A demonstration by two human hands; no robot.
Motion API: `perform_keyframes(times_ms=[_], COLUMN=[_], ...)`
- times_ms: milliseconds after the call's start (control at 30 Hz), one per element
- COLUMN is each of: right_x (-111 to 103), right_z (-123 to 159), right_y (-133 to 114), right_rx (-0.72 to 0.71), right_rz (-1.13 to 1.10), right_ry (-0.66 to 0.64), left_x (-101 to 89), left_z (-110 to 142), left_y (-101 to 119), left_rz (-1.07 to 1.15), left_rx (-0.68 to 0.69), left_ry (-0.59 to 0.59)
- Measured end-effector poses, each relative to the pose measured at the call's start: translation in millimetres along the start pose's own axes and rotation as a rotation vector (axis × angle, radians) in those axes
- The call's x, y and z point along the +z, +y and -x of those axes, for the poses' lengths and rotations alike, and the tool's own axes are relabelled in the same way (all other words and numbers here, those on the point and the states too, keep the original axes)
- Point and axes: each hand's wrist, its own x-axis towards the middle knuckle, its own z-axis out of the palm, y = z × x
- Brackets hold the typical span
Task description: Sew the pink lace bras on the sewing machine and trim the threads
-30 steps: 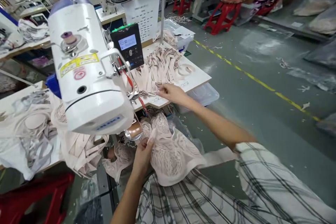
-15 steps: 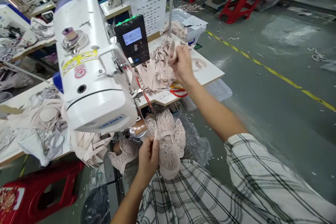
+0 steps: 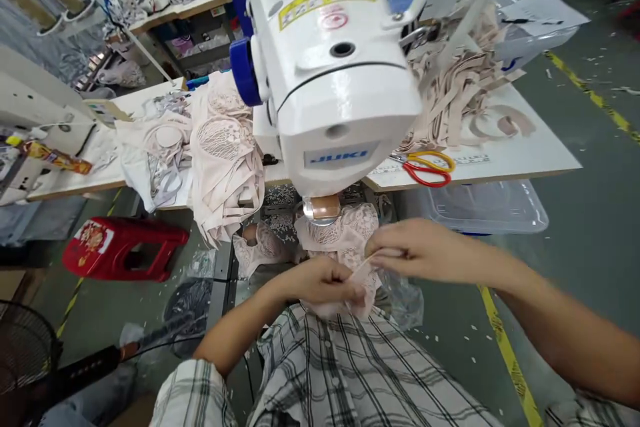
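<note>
Above my lap, a pale pink lace bra (image 3: 367,223) hangs below the sewing machine's head, partly hidden by my hands. My left hand (image 3: 323,282) is closed on its lower part, fingers pinched together. Close beside it on the right, my right hand (image 3: 417,250) pinches a narrow beige fabric strip (image 3: 364,269) that spans the gap between both hands. Whether the strip is joined to the bra I cannot tell. Just above the bra sits the machine's copper-coloured, metal-edged end (image 3: 323,208), under the white sewing machine (image 3: 345,107).
Red-and-yellow-handled scissors (image 3: 430,167) lie on the right tabletop (image 3: 540,153), before a heap of beige strips (image 3: 450,97). More lace bras (image 3: 225,147) are piled at left. A red stool (image 3: 123,250) and a fan (image 3: 25,347) stand lower left; a clear plastic bin (image 3: 485,207) is under the table.
My right hand has come from the strip heap down to the bra, bringing a strip beside my left hand. The left hand has stayed on the bra. The view has swung left.
</note>
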Motion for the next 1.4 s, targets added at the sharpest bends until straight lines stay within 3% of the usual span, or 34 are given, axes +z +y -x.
perform_keyframes(times_ms=[167,300,333,367,433,533,633,733,833,900,967,1033,1133,1267,1333,1400], right_x=[-13.7,12.9,25.4,39.5,70.0,109.5,120.8,88.6,21.2,-27.1,-66.0,-91.5,-110.0,-115.2,-111.3,-101.7], right_z=[10.7,13.0,10.9,7.7,-2.3,-20.4,-31.6,-35.5,-47.1,-66.2,-92.4,-118.4,-139.8,-124.3,-106.2,-86.6], right_y=[52.4,62.8,63.3,64.6,71.9,95.3,116.0,123.2,130.0,137.8,145.6,151.7,158.1,164.1,160.7,148.1], right_rx=[0.276,0.369,0.365,0.362,0.351,0.423,0.436,0.405,0.401,0.455,0.593,0.717,0.768,0.707,0.618,0.451], right_rz=[-0.102,0.084,0.088,0.048,-0.116,-0.270,-0.307,-0.305,-0.180,-0.009,0.113,0.151,0.108,-0.014,-0.256,-0.711], right_ry=[0.212,0.786,0.857,0.853,0.660,0.551,0.519,0.604,0.802,0.886,0.854,0.743,0.627,0.578,0.671,0.824], left_x=[-8.0,-8.8,-7.3,-5.4,-1.7,-2.2,-8.1,-5.0,13.1,27.4,37.0,38.9,30.5,19.7,17.9,14.6], left_z=[11.8,2.0,-2.0,-5.2,-7.8,-3.0,1.5,-5.2,-24.6,-37.9,-45.9,-47.9,-44.7,-40.7,-40.7,-40.3], left_y=[-12.0,0.5,4.9,8.5,10.7,-1.7,-18.5,-15.0,12.8,35.7,52.8,58.8,47.9,23.3,17.7,17.8], left_rz=[0.036,0.075,0.059,0.022,-0.101,-0.240,-0.249,-0.250,-0.222,-0.186,-0.166,-0.193,-0.255,-0.271,-0.312,-0.430], left_rx=[0.010,0.012,0.000,-0.012,-0.032,-0.091,-0.122,-0.065,0.115,0.306,0.483,0.529,0.389,0.239,0.242,0.335], left_ry=[0.118,0.276,0.311,0.333,0.357,0.418,0.496,0.576,0.615,0.604,0.604,0.656,0.771,0.779,0.759,0.751])
